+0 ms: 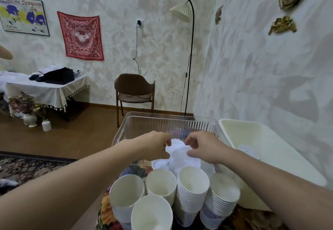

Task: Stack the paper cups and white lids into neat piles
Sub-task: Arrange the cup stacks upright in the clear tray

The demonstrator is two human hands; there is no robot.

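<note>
Both my hands reach into a clear ribbed plastic bin [167, 121]. My left hand [155, 147] and my right hand [203, 147] pinch the edges of a white lid [177, 149] from either side. It sits above more white lids [162, 164] piled in the bin. In front of the bin stand several stacks of white paper cups: a tall nested stack [191, 184], another stack [222, 195] to its right, and cups [126, 192] on the left and front [152, 213].
A cream plastic tub [252, 139] sits to the right of the bin against the wall. The cups stand on a floral cloth [106, 210]. Further back are a brown chair [135, 91], a floor lamp [191, 53] and a cloth-covered side table [46, 87].
</note>
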